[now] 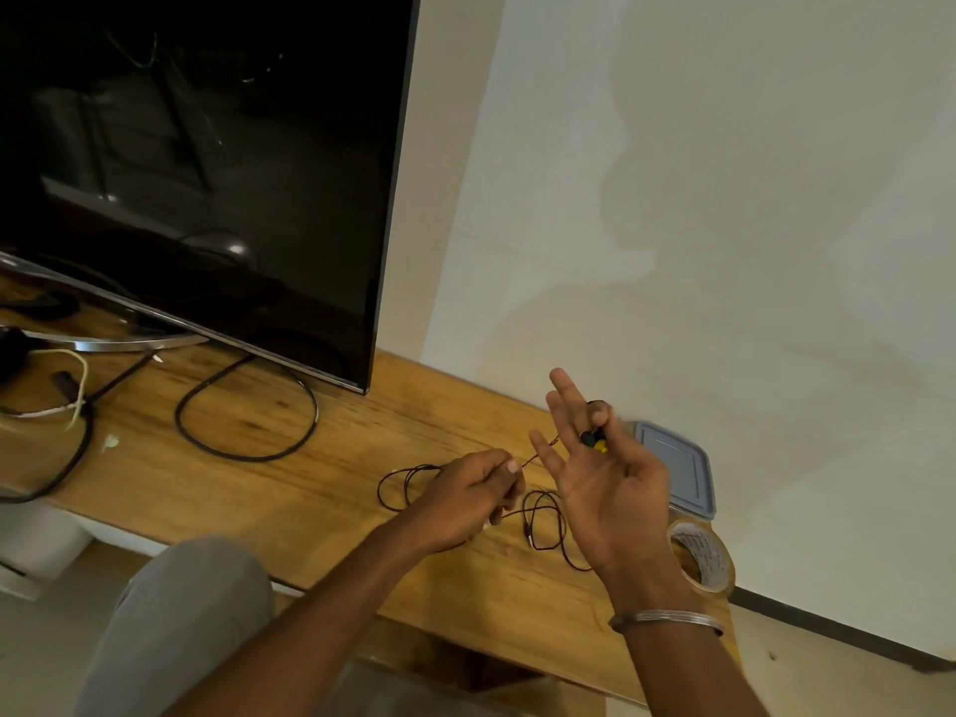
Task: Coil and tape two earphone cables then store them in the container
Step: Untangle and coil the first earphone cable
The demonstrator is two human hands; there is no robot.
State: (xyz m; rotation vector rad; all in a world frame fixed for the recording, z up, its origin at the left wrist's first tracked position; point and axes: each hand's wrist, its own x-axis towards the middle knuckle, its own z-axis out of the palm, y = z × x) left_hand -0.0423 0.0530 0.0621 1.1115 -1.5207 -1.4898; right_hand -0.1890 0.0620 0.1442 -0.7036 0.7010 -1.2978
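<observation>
left hand (465,501): low over the surface's front-right part, grip pinched on the reddish cable, thumb and forefinger tips together, other fingers curled
right hand (595,489): raised, palm facing the camera, fingers straight and spread; the thumb pins the earbuds against the fingers, so the grip is grasping them
earbuds (595,441): black with a yellow bit, at the base of the right hand's fingers, under the thumb
reddish cable (538,456): thin, runs in the air from the earbuds down to the left-hand pinch, off the surface on that stretch
black cable (398,483): loose loops lying flat on the surface, just left of the left hand, partly hidden by it
dark loops (543,520): lie on the surface between and below the two hands, toward the front edge; cannot tell which earphone they belong to
container (677,468): clear, blue lid on, at the surface's back-right edge against the wall, partly hidden behind the right hand
tape roll (708,561): brown, at the right end of the surface, just in front of the container, tilted up
surface (310,509): wooden plank, long
TV (207,173): black screen, stands on the left half of the surface
power cable (248,421): thick, black, one big loop below the TV's right corner
bangle (667,621): silver, on the right wrist
</observation>
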